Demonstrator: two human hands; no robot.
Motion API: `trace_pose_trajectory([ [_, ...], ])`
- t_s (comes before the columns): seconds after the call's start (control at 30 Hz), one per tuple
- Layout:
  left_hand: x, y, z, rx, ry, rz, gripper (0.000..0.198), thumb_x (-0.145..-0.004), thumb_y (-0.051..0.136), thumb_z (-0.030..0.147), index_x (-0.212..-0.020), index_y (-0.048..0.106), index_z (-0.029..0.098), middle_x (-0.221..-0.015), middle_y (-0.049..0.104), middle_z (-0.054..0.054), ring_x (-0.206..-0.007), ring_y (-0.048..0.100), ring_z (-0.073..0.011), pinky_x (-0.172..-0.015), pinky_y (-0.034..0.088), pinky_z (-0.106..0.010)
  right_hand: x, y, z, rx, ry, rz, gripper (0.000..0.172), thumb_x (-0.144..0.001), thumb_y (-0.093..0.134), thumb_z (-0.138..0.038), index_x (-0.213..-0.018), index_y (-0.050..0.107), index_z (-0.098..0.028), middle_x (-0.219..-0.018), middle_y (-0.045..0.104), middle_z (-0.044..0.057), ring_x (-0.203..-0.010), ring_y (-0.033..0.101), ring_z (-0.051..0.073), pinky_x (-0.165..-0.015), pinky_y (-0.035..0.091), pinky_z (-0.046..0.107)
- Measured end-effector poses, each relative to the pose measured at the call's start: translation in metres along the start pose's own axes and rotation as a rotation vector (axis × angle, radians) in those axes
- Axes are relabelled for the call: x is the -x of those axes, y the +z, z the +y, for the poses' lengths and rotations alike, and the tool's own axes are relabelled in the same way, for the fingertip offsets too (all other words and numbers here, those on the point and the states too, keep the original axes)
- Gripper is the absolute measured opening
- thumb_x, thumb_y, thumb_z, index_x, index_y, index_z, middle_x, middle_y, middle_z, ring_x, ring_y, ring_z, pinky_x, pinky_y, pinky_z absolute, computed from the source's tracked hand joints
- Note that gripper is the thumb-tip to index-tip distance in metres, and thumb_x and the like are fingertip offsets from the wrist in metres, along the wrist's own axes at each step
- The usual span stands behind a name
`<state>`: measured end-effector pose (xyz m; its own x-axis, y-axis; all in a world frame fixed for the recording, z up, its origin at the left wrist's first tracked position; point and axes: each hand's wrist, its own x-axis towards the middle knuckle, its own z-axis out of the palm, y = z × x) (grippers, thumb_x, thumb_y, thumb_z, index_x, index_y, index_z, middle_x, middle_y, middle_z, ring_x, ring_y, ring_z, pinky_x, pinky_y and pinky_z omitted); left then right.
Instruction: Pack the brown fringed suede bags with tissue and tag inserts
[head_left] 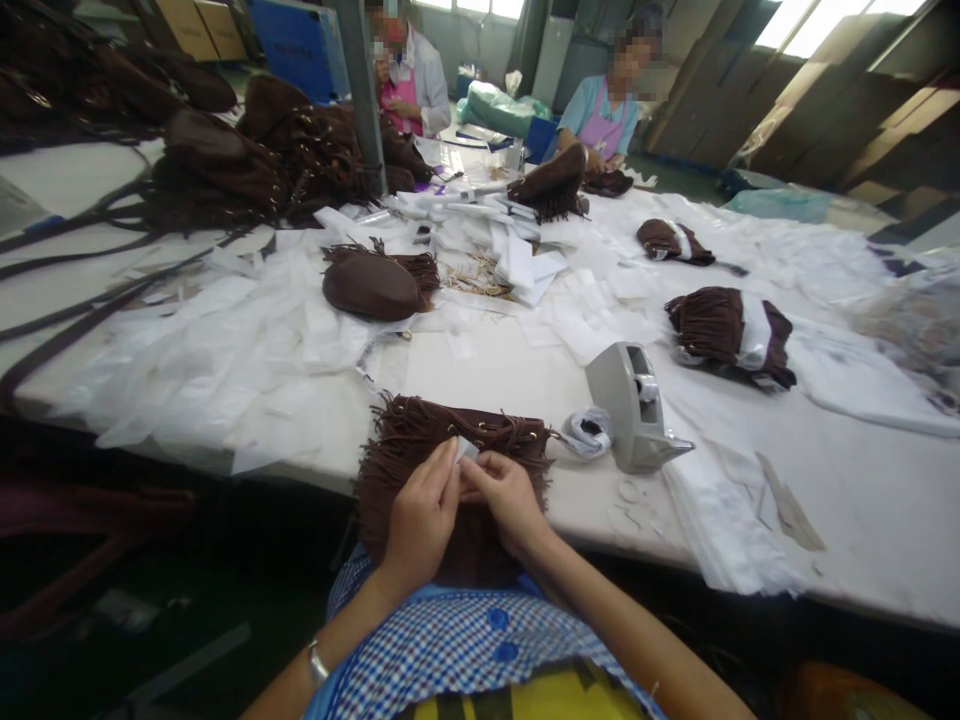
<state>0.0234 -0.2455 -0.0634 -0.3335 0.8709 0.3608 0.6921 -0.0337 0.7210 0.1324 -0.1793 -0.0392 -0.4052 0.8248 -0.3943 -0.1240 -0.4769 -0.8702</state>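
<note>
A brown fringed suede bag (420, 440) lies at the table's near edge, hanging partly over it toward me. My left hand (421, 515) and my right hand (506, 495) meet on top of it. Both hands pinch a small white piece of paper or tape (466, 449) against the bag's upper part. The fingers of both hands are closed around that piece.
A grey tape dispenser (634, 405) stands right of the bag, with a white roll (589, 432) beside it. White plastic sheets (225, 350) cover the table. More brown fringed bags (724, 330) lie around, and a pile (247, 150) at far left. Two people work at the far end.
</note>
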Motion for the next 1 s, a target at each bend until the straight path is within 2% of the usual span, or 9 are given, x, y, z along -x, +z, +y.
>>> trace_pose_trajectory([
  [0.13, 0.000, -0.002, -0.004, -0.129, 0.136, -0.002, 0.041, -0.099, 0.046, 0.021, -0.138, 0.056, 0.015, -0.136, 0.063, -0.013, -0.125, 0.060, -0.0236, -0.107, 0.049, -0.037, -0.001, -0.002, 0.002, -0.063, 0.035, -0.019, 0.037, -0.064, 0.087, -0.043, -0.068, 0.067, -0.013, -0.065, 0.065, -0.001, -0.060, 0.063, 0.010, -0.060, 0.056, 0.022],
  [0.23, -0.001, -0.005, -0.003, -0.175, 0.184, -0.031, 0.044, -0.098, 0.046, 0.020, -0.141, 0.053, 0.015, -0.140, 0.059, -0.014, -0.128, 0.058, -0.0248, -0.107, 0.049, -0.038, -0.004, -0.004, 0.006, -0.088, 0.036, -0.006, 0.036, -0.062, 0.088, -0.043, -0.067, 0.068, -0.013, -0.063, 0.064, -0.001, -0.057, 0.061, 0.010, -0.058, 0.055, 0.021],
  [0.4, 0.003, -0.006, -0.001, -0.248, 0.192, -0.086, 0.049, -0.098, 0.045, 0.021, -0.146, 0.046, 0.014, -0.147, 0.051, -0.013, -0.130, 0.055, -0.0254, -0.107, 0.049, -0.038, -0.004, -0.006, 0.011, -0.054, -0.020, -0.001, 0.035, -0.069, 0.083, -0.046, -0.074, 0.073, -0.013, -0.068, 0.066, 0.000, -0.061, 0.059, 0.010, -0.061, 0.054, 0.022],
  [0.5, 0.005, -0.004, 0.002, -0.253, 0.152, -0.115, 0.049, -0.098, 0.046, 0.023, -0.146, 0.048, 0.019, -0.152, 0.047, -0.010, -0.132, 0.053, -0.0269, -0.108, 0.047, -0.040, -0.004, -0.007, 0.012, 0.035, -0.091, -0.022, 0.034, -0.075, 0.078, -0.047, -0.074, 0.074, -0.014, -0.068, 0.065, 0.000, -0.062, 0.058, 0.010, -0.061, 0.051, 0.020],
  [0.6, 0.004, -0.007, 0.006, -0.110, 0.041, -0.153, 0.048, -0.099, 0.043, 0.027, -0.146, 0.047, 0.021, -0.154, 0.043, -0.007, -0.137, 0.047, -0.0261, -0.113, 0.042, -0.041, -0.003, -0.008, 0.012, 0.047, -0.117, -0.029, 0.031, -0.077, 0.077, -0.046, -0.077, 0.075, -0.015, -0.072, 0.067, 0.001, -0.067, 0.060, 0.012, -0.065, 0.053, 0.022],
  [0.73, -0.006, -0.020, 0.006, 0.275, -0.204, -0.233, 0.045, -0.100, 0.042, 0.038, -0.140, 0.055, 0.022, -0.152, 0.047, -0.007, -0.141, 0.042, -0.0232, -0.118, 0.033, -0.039, -0.004, -0.008, 0.013, 0.014, -0.102, -0.068, 0.033, -0.077, 0.076, -0.047, -0.087, 0.077, -0.015, -0.073, 0.069, 0.003, -0.068, 0.064, 0.014, -0.070, 0.057, 0.028],
  [0.83, -0.015, -0.031, 0.002, 0.577, -0.491, -0.217, 0.051, -0.093, 0.056, 0.044, -0.138, 0.055, 0.019, -0.139, 0.060, -0.011, -0.130, 0.055, -0.0254, -0.109, 0.044, -0.039, -0.004, -0.009, 0.012, 0.041, -0.105, -0.075, 0.034, -0.079, 0.075, -0.047, -0.090, 0.077, -0.014, -0.071, 0.070, 0.004, -0.066, 0.065, 0.014, -0.069, 0.056, 0.026],
  [0.9, -0.020, -0.036, 0.000, 0.728, -0.655, -0.293, 0.055, -0.087, 0.065, 0.046, -0.131, 0.059, 0.015, -0.128, 0.067, -0.013, -0.116, 0.064, -0.0263, -0.097, 0.052, -0.036, -0.004, -0.009, 0.011, 0.056, -0.109, -0.069, 0.035, -0.079, 0.075, -0.047, -0.090, 0.078, -0.014, -0.071, 0.071, 0.003, -0.065, 0.064, 0.013, -0.067, 0.055, 0.024],
  [1.0, -0.023, -0.039, 0.001, 0.826, -0.779, -0.444, 0.051, -0.081, 0.072, 0.048, -0.118, 0.066, 0.014, -0.118, 0.070, -0.013, -0.105, 0.067, -0.0244, -0.086, 0.054, -0.031, -0.004, -0.010, 0.010, 0.076, -0.125, -0.067, 0.037, -0.078, 0.074, -0.050, -0.088, 0.079, -0.014, -0.067, 0.069, 0.002, -0.061, 0.063, 0.013, -0.064, 0.054, 0.024],
])
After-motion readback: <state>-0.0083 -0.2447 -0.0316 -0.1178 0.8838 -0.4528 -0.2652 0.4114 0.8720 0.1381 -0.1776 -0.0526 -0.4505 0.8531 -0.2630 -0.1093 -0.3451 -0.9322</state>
